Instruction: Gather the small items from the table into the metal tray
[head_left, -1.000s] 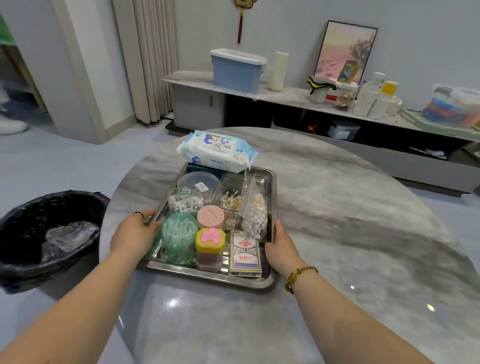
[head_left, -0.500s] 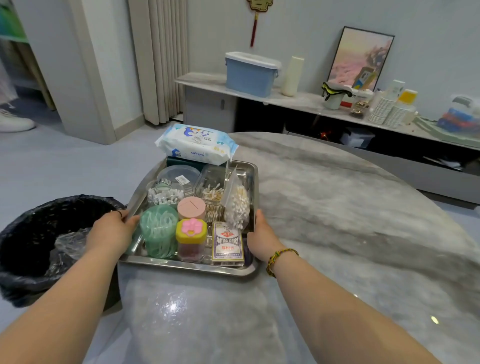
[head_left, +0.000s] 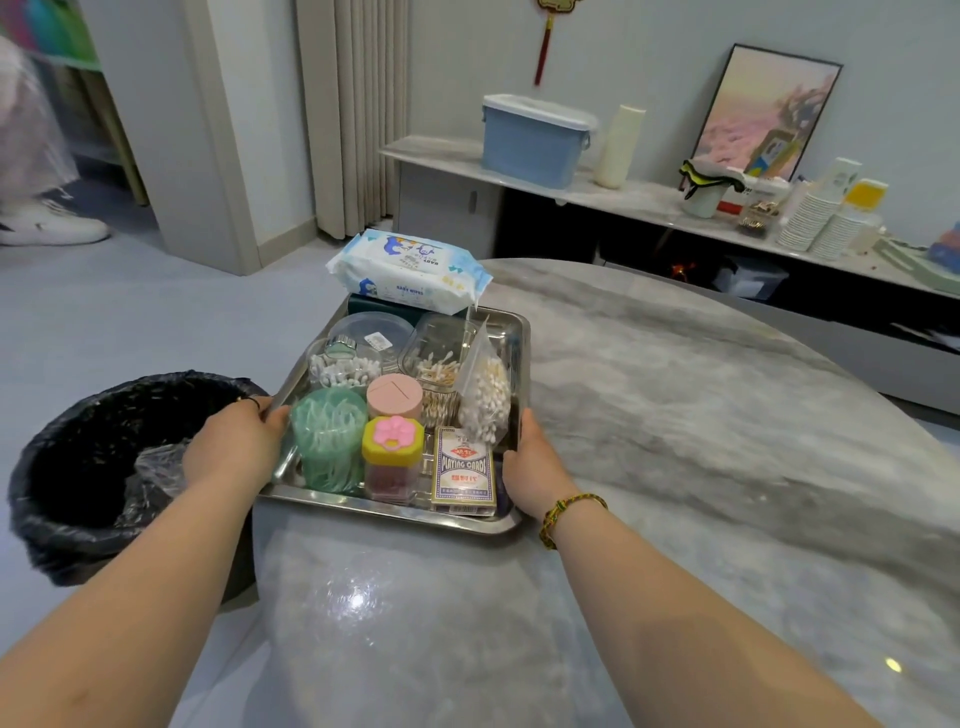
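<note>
Grey-veined round marble table (head_left: 675, 467), glossy, fills my view; on its near-left edge sits the rectangular stainless metal tray (head_left: 395, 512), loaded. Contents, front row: green translucent tub of floss picks (head_left: 328, 439), yellow-lidded clear jar with a pink flower top (head_left: 392, 457), blue-and-white box of playing cards (head_left: 464, 470) lying flat. Middle row: pink round-lidded canister (head_left: 395, 397), clear zip bag of white cotton swabs (head_left: 485, 397) standing upright, clear box of wooden-stemmed swabs (head_left: 439, 374), clear round tub of white swabs (head_left: 345, 366). Back: round clear lidded container (head_left: 371, 332), and a blue-and-white pack of baby wipes (head_left: 410, 270) resting on a dark box at the tray's far end, overhanging it. My left hand (head_left: 234, 449) grips the tray's left rim, fingers curled over the edge, a thin dark ring on one finger. My right hand (head_left: 535, 462) is pressed to the right rim with the thumb on top; I cannot tell how the other fingers sit beneath. A beaded green-and-yellow bracelet (head_left: 569, 517) circles the right wrist. Black-lined waste bin (head_left: 104, 467) stands on the floor just left of the table.
</note>
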